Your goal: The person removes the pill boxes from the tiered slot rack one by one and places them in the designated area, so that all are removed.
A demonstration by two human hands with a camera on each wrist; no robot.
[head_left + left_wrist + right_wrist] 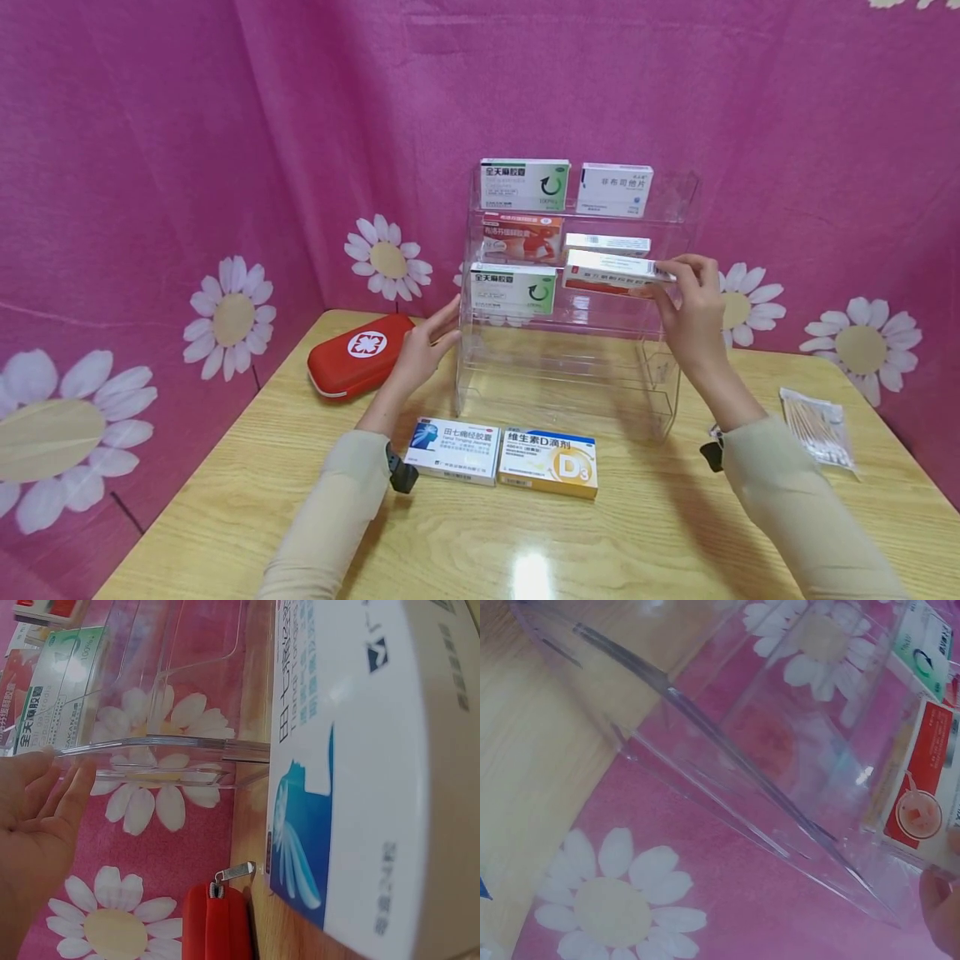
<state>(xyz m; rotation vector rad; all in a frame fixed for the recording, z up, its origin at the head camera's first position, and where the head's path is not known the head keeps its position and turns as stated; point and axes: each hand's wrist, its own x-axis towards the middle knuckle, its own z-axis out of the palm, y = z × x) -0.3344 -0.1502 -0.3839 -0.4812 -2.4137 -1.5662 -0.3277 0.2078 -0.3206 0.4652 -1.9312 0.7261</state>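
In the head view my right hand pinches the right end of a red-and-white medicine box, which is tilted in front of the clear tiered display rack. Part of the same medicine box shows at the right edge of the right wrist view. Behind it, a white box stands on the middle tier. My left hand touches the rack's left side panel with fingers extended. Beside those fingers a green-and-white capsule box stands in the third tier, below an orange-red box.
The top tier holds another green-and-white box and a white tablet box. Before the rack lie a blue-and-white box and a yellow vitamin D box. A red zip case is left, a cotton swab bag right.
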